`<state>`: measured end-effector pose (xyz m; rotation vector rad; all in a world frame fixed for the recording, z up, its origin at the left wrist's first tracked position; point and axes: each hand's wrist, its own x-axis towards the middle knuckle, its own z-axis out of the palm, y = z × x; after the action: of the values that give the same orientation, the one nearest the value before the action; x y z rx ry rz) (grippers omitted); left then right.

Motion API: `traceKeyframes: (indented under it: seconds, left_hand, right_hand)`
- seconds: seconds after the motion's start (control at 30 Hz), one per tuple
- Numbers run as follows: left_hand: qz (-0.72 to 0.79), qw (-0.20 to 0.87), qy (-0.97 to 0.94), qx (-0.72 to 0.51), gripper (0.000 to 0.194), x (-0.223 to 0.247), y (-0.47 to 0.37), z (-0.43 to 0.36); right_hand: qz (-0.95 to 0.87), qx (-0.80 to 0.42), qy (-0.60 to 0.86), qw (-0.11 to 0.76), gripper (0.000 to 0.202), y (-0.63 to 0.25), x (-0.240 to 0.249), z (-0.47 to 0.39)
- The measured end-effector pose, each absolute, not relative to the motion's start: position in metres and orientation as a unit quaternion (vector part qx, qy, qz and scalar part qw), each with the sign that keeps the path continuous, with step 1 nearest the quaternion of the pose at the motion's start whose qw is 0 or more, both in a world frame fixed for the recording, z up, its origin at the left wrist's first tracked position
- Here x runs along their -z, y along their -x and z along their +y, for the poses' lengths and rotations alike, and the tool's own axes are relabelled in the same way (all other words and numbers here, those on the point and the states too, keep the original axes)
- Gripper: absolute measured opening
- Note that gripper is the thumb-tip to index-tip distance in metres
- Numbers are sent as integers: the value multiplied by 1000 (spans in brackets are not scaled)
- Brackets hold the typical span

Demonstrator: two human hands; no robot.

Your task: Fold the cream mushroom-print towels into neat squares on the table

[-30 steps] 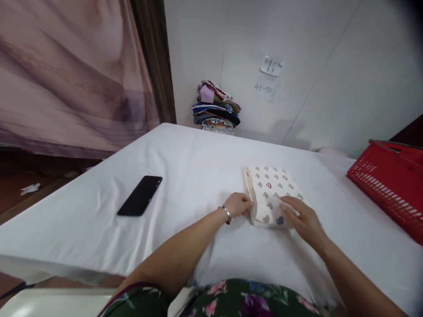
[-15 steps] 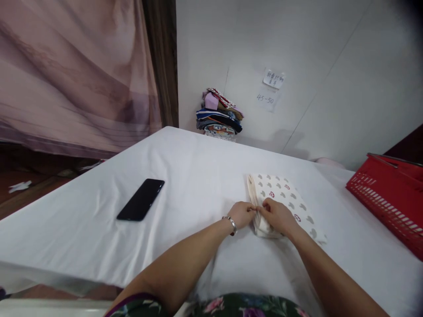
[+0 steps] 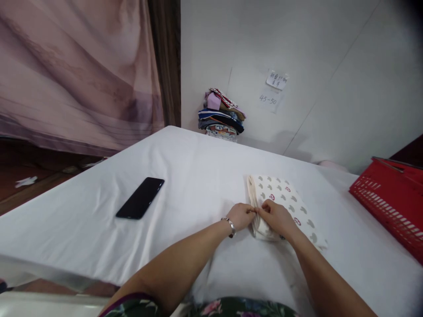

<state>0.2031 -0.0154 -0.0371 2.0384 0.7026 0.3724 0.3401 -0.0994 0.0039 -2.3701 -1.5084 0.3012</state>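
Note:
A folded cream cloth with grey and red prints lies on the white-covered table, its layered edge on the left. My left hand, a silver bracelet at its wrist, pinches that layered edge from the left. Close against it, my right hand rests over the cloth's near part, thumb and finger pinching the same edge. The fingertips of both hands nearly meet there. What lies under my right palm is hidden.
A black phone lies on the white tablecloth to the left. A red plastic basket stands at the right. Folded clothes are stacked by the far wall, where paper signs hang. A pink curtain hangs at the left.
The view has shifted slightly. Both hands keep their pinch on the cloth's left edge, and the cloth lies in nearly the same place.

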Motion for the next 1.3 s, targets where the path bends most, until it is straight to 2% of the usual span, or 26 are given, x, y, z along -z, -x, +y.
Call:
traceKeyframes:
  seconds: [0.13,0.37,0.47,0.67,1.0,1.23,1.3]
  left_hand:
    - [293,447,-833,-145,30,36,-203,-16]
    - [314,461,-814,-161,26,34,-203,-14]
    - [321,475,-800,-175,25,37,-203,-14]
    - [370,503,-756,-198,28,42,-209,-14]
    - [375,641,-635,-212,25,47,-214,-8]
    - [369,701,-576,-202,24,39,-216,-8]
    - [372,704,-571,-201,26,40,-217,-7]
  right_hand:
    - [-544,-94,828,96,24,-339,-8,-93]
    - [-556,-109,819,93,17,-344,-9,-90]
    - [-556,-113,814,120,15,-346,-4,-89]
    - [-529,-175,794,244,15,-352,10,-93]
    - [-553,-104,806,183,14,-347,9,-88]
    - [-520,-213,776,285,15,-358,13,-94]
    - [-519,-219,775,289,18,-354,11,-97]
